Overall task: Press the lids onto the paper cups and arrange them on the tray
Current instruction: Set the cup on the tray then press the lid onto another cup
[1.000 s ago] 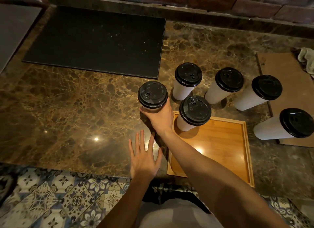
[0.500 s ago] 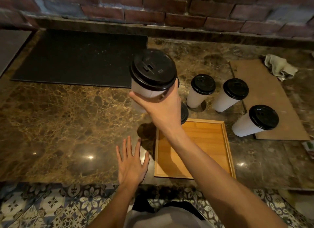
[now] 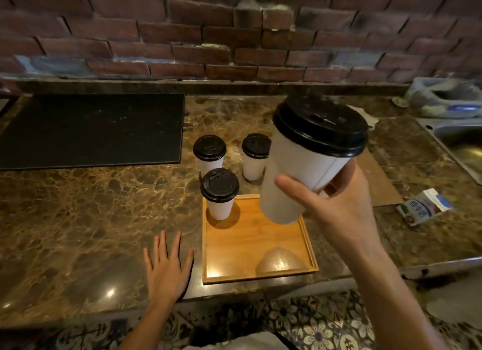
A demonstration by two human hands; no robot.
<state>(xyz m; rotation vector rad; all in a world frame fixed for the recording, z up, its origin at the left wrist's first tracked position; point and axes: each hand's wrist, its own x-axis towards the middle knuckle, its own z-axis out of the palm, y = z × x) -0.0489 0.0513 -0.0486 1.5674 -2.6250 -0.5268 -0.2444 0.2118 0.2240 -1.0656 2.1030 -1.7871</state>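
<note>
My right hand (image 3: 341, 203) grips a white paper cup (image 3: 294, 177) with a black lid, held tilted in the air above the right side of the wooden tray (image 3: 258, 250). One lidded cup (image 3: 219, 194) stands in the tray's far left corner. Two more lidded cups (image 3: 210, 152) (image 3: 254, 156) stand on the marble counter just behind the tray. My left hand (image 3: 168, 266) lies flat on the counter left of the tray, fingers spread. The raised cup and my arm hide whatever stands behind them.
A black mat (image 3: 91, 130) covers the counter's back left. A brick wall (image 3: 234, 36) runs along the back. A brown board (image 3: 380, 182) lies right of the tray, with a small carton (image 3: 423, 206), a cloth (image 3: 443, 96) and a metal sink (image 3: 461, 143) further right.
My right hand has carried the lidded cup up and to the right, from left of the tray to above its right side. My left hand has stayed flat on the counter.
</note>
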